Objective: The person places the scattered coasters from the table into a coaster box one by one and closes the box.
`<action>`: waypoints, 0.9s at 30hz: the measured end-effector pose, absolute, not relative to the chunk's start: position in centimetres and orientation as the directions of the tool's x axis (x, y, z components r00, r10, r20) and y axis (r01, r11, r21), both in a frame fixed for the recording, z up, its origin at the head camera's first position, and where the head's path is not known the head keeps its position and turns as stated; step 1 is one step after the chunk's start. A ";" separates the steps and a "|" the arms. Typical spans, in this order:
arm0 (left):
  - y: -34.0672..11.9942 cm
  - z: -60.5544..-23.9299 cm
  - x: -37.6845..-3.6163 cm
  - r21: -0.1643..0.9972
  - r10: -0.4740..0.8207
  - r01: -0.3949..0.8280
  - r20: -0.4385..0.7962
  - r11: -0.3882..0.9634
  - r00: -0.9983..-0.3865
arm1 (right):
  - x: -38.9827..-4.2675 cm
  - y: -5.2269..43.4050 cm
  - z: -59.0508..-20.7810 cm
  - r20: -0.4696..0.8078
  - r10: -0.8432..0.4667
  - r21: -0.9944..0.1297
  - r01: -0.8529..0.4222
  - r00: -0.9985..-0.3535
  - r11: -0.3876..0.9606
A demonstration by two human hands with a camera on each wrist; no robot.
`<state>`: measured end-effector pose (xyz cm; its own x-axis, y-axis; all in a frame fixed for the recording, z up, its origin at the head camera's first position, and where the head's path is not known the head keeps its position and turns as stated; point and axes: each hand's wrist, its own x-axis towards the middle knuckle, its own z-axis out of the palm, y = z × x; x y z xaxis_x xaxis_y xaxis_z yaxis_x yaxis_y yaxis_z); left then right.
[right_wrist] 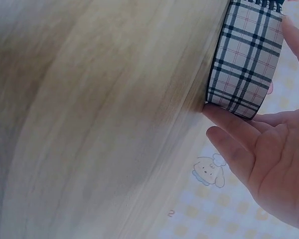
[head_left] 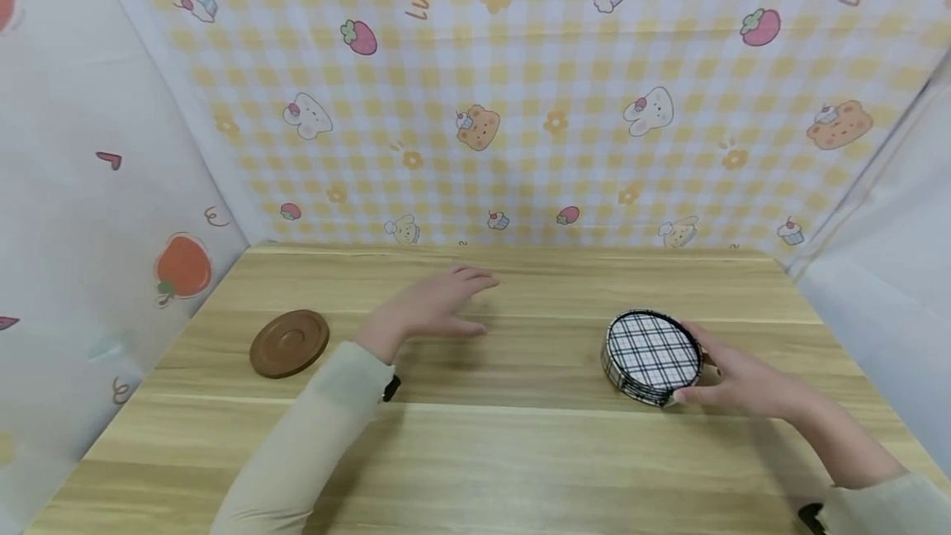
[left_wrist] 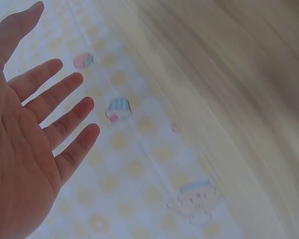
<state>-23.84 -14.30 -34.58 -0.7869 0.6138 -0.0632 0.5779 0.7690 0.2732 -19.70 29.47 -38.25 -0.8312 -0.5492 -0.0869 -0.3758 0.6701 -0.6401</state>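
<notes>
On the right of the table stands a low round plaid box, white with black lines and a dark rim. My right hand grips its right side, thumb at the front and fingers round the back. In the right wrist view, the box's checked side wall lies between the thumb and the fingers. My left hand hovers over the middle of the table, holding nothing. Its fingers are spread and fairly straight, as the left wrist view also shows.
A round brown wooden disc, like a coaster, lies flat at the left of the wood-grain table. Behind the table rises a yellow checked cloth with cartoon prints. White sheets hang on both sides.
</notes>
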 end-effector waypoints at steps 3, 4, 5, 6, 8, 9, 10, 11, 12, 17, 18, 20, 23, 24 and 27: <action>-15.8 -34.3 -23.4 0.262 0.600 0.570 -0.050 0.779 -0.798 | -19.6 29.5 -38.3 -0.083 -0.551 -0.649 -0.374 -0.830 0.662; -16.4 -34.2 -23.2 0.261 0.597 0.568 -0.045 0.781 -0.801 | -19.6 29.5 -38.3 -0.081 -0.550 -0.651 -0.374 -0.831 0.660; -16.9 -34.1 -23.0 0.265 0.593 0.563 -0.042 0.783 -0.804 | -19.6 29.5 -38.3 -0.079 -0.551 -0.653 -0.375 -0.831 0.658; -17.4 -34.0 -22.9 0.266 0.586 0.557 -0.039 0.787 -0.809 | -19.6 29.5 -38.2 -0.075 -0.552 -0.653 -0.377 -0.830 0.656; -18.4 -33.8 -22.5 0.269 0.571 0.542 -0.035 0.796 -0.820 | -19.6 29.5 -38.3 -0.071 -0.553 -0.655 -0.379 -0.830 0.654; -18.9 -33.8 -22.3 0.270 0.563 0.535 -0.034 0.801 -0.826 | -19.6 29.5 -38.3 -0.069 -0.555 -0.655 -0.382 -0.829 0.652; -19.4 -33.7 -22.1 0.272 0.558 0.529 -0.033 0.804 -0.829 | -19.6 29.5 -38.3 -0.071 -0.553 -0.653 -0.380 -0.830 0.655; -19.9 -33.7 -21.9 0.276 0.547 0.517 -0.038 0.810 -0.836 | -19.6 29.5 -38.3 -0.072 -0.552 -0.652 -0.380 -0.830 0.656; -20.3 -33.6 -21.7 0.280 0.540 0.509 -0.043 0.814 -0.841 | -19.5 29.6 -38.3 -0.073 -0.550 -0.650 -0.379 -0.832 0.659; -22.7 -33.8 -20.9 0.289 0.493 0.457 -0.065 0.842 -0.868 | -19.5 29.7 -38.3 -0.077 -0.546 -0.647 -0.375 -0.835 0.664; -23.3 -33.9 -20.8 0.283 0.486 0.451 -0.062 0.846 -0.872 | -19.5 29.7 -38.3 -0.079 -0.543 -0.645 -0.373 -0.836 0.667; -24.4 -34.1 -20.6 0.270 0.457 0.427 -0.059 0.863 -0.887 | -19.5 29.7 -38.3 -0.080 -0.541 -0.644 -0.371 -0.837 0.669; -26.1 -34.2 -20.0 0.254 0.415 0.389 -0.056 0.886 -0.908 | -19.5 29.7 -38.3 -0.076 -0.541 -0.646 -0.372 -0.837 0.666; -26.7 -34.3 -19.7 0.249 0.405 0.380 -0.054 0.891 -0.913 | -19.6 29.7 -38.3 -0.074 -0.545 -0.651 -0.374 -0.835 0.661; -28.2 -34.3 -18.7 0.238 0.379 0.359 -0.043 0.903 -0.925 | -19.6 29.6 -38.3 -0.069 -0.552 -0.656 -0.379 -0.831 0.653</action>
